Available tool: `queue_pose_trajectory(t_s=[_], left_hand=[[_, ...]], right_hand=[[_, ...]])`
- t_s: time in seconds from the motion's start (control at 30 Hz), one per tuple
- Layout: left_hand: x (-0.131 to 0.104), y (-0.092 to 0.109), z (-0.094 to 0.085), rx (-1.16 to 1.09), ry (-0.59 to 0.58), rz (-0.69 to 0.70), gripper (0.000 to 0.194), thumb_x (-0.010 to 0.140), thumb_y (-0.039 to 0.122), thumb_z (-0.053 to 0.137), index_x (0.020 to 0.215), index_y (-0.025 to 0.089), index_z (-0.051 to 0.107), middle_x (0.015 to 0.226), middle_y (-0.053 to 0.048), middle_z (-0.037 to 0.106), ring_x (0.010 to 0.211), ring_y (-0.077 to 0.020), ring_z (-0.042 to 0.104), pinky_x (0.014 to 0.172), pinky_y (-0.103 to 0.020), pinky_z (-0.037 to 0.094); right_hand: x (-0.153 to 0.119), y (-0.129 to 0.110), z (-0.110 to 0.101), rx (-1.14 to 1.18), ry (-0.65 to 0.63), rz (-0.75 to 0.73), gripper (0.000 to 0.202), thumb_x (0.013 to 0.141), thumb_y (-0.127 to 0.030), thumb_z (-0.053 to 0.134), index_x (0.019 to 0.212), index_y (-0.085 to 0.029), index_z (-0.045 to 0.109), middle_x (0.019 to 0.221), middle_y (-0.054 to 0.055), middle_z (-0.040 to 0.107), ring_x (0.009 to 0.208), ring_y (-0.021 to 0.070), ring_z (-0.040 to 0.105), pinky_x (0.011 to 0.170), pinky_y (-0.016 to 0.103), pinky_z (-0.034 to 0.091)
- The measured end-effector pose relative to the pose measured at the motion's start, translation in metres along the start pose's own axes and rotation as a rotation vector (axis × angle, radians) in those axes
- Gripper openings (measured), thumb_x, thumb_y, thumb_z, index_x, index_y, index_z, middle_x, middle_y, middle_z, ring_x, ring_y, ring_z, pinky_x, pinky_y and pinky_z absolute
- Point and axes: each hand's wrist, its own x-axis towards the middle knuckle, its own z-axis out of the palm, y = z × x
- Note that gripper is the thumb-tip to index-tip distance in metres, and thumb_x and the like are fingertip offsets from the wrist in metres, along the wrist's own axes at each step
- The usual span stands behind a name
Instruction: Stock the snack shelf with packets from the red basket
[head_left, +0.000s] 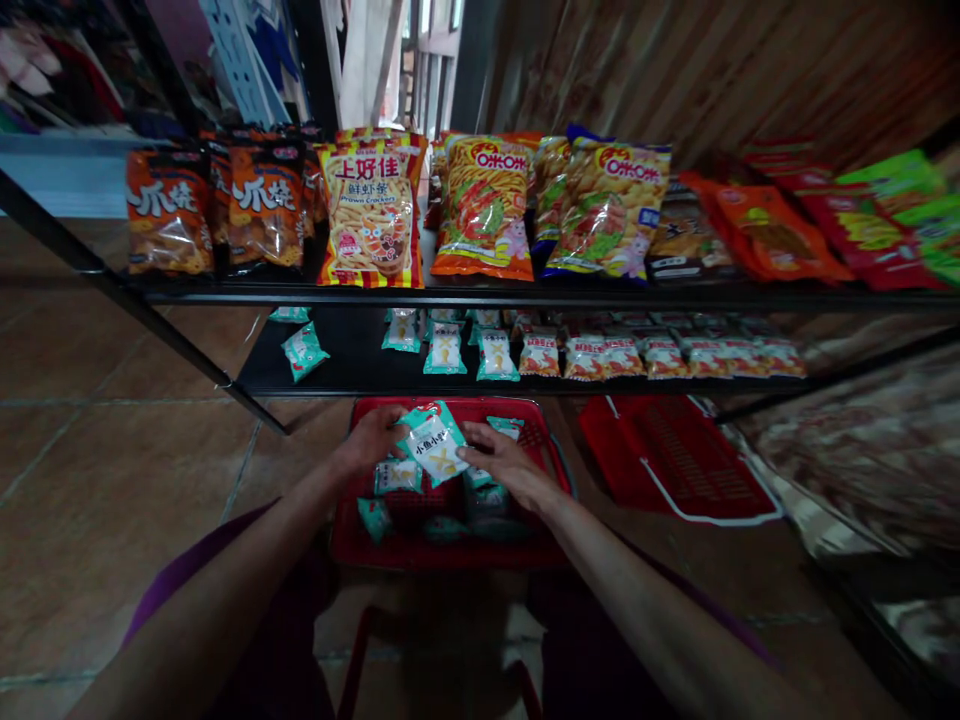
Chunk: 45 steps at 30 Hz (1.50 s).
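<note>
A teal and white snack packet (435, 445) is held up over a red plastic basket (346, 540). My left hand (375, 437) pinches its left edge, and my right hand (504, 462) grips its right edge, with the thumb on the front. Several more teal packets lie in the basket below, among them a packet (397, 475) under my left hand and a packet (374, 518) near the left wall. Others are partly hidden by my right hand.
Along the lower shelf (352, 365) stand teal packets (496, 352) and orange-white packets (604, 355); one teal packet (304, 350) lies apart at left. Larger snack bags (484, 205) line the upper shelf (450, 295). A second red basket (675, 460) with a white handle sits at right.
</note>
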Motion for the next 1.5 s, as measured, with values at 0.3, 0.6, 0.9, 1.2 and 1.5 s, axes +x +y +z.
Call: queue_pose_trajectory(t_s=[0.3, 0.6, 0.9, 1.2, 1.5], left_hand=[[0.009, 0.017, -0.001, -0.084, 0.122, -0.026, 0.008, 0.072, 0.023, 0.058, 0.077, 0.017, 0.058, 0.065, 0.002, 0.060, 0.049, -0.0103, 0.052, 0.049, -0.022, 0.042], [0.019, 0.010, 0.006, -0.159, 0.127, 0.051, 0.011, 0.068, 0.028, 0.064, 0.074, 0.018, 0.063, 0.061, 0.002, 0.059, 0.045, -0.0080, 0.046, 0.044, -0.020, 0.036], [0.002, 0.028, 0.030, -0.499, 0.011, -0.099, 0.040, 0.067, 0.046, 0.071, 0.094, 0.017, 0.064, 0.088, -0.007, 0.069, 0.073, -0.0186, 0.064, 0.067, -0.030, 0.049], [0.000, 0.024, 0.051, -0.519, -0.023, -0.162, 0.052, 0.060, 0.045, 0.077, 0.099, 0.015, 0.061, 0.097, -0.009, 0.069, 0.084, -0.0216, 0.065, 0.074, -0.033, 0.050], [-0.001, 0.025, 0.056, -0.463, 0.015, -0.135, 0.047, 0.059, 0.049, 0.076, 0.089, 0.015, 0.062, 0.089, -0.006, 0.070, 0.078, -0.0193, 0.064, 0.070, -0.031, 0.050]], right_hand=[[-0.009, -0.009, 0.000, 0.007, -0.262, -0.010, 0.040, 0.067, -0.042, 0.073, 0.100, -0.020, 0.067, 0.100, 0.003, 0.069, 0.095, 0.0198, 0.061, 0.087, 0.035, 0.046], [0.002, -0.016, 0.018, 0.347, -0.077, 0.099, 0.041, 0.061, -0.043, 0.077, 0.094, -0.021, 0.068, 0.078, 0.000, 0.072, 0.065, 0.0144, 0.064, 0.065, 0.027, 0.050], [0.015, -0.024, 0.020, 0.586, 0.220, 0.169, 0.034, 0.050, -0.035, 0.084, 0.074, -0.018, 0.068, 0.067, 0.001, 0.072, 0.059, 0.0162, 0.065, 0.061, 0.029, 0.053], [0.014, -0.030, 0.015, 0.637, 0.311, 0.157, 0.033, 0.046, -0.033, 0.085, 0.068, -0.016, 0.068, 0.064, 0.002, 0.071, 0.058, 0.0180, 0.065, 0.057, 0.030, 0.052], [0.008, -0.034, 0.013, 0.642, 0.327, 0.136, 0.031, 0.048, -0.035, 0.083, 0.067, -0.017, 0.067, 0.064, 0.002, 0.071, 0.063, 0.0198, 0.066, 0.063, 0.032, 0.053]])
